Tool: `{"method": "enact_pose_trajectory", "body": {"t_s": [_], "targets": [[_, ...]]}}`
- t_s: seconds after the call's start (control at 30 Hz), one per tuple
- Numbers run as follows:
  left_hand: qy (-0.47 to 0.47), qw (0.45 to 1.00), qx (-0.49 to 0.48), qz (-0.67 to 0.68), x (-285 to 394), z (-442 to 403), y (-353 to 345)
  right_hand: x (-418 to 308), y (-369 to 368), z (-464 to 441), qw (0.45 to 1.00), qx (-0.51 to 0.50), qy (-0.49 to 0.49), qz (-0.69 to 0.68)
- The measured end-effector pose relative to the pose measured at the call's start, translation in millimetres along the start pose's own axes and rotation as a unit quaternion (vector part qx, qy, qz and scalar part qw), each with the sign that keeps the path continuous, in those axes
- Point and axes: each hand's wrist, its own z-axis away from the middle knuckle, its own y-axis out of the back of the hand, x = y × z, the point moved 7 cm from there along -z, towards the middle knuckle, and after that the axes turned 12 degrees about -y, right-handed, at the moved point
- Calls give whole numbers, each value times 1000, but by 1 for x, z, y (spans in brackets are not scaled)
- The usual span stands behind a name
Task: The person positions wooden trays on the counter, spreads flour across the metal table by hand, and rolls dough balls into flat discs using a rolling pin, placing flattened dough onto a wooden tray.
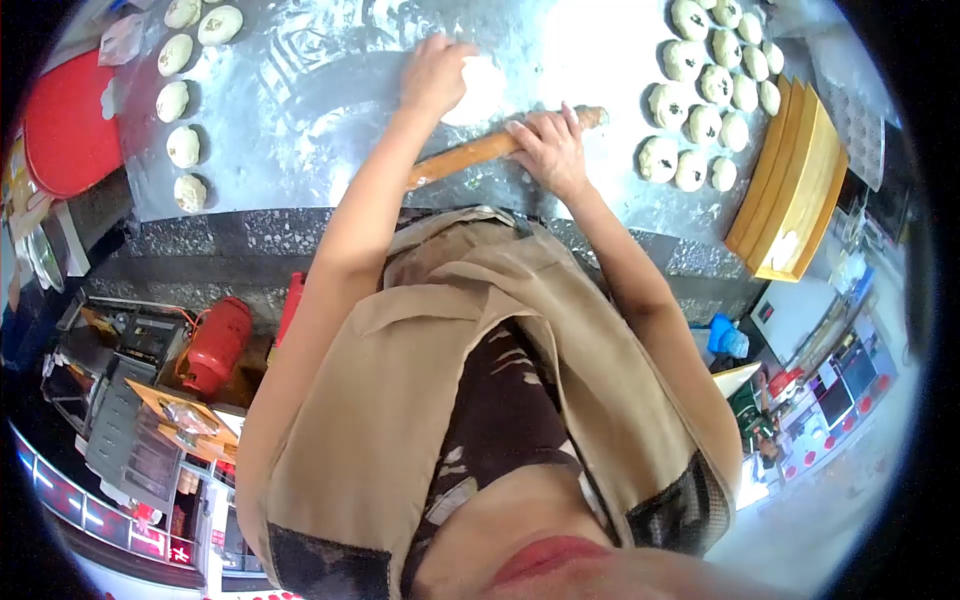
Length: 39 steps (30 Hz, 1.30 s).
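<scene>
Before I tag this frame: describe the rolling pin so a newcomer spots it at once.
Start at the big floury table across the top of the view. Near its front edge, the right hand rests on a rolling pin slanting up to the right. It is the only long, round stick there: brown, unlike the pale dough lumps, and slimmer than the wooden trays at right.

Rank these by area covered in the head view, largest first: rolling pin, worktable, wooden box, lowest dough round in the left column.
1. Worktable
2. Wooden box
3. Rolling pin, partly hidden by the right hand
4. Lowest dough round
</scene>
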Motion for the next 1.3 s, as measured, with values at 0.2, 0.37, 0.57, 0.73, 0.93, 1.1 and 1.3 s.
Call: {"method": "enact_pose_trajectory", "body": {"t_s": [0.2, 0.37, 0.57, 0.73, 0.93, 1.1, 1.3], "targets": [[247, 962, 23, -114, 11, 139, 50, -30, 13, -1, 997, -5, -68, -37], [166, 933, 152, -280, -46, 93, 66, -23, -17, -122, 990, 104, -94, 22], [163, 942, 145, -254, -27, 113, 58, -20, -15, -107, 989, 106, -107, -11], [147, 971, 56, -178, 7, 165, 20, -17, -24, -25, 995, 54, -83, -19], [120, 934, 196, -272, -91, 32, 91, -5, 4, -210, 971, 194, -123, -71], [174, 961, 123, -174, -20, 112, 40, -2, -21, -95, 986, 142, -65, -64], [87, 966, 220, -108, 9, 36, 53, -27, -6, 10, 997, 48, -39, -41]]}}
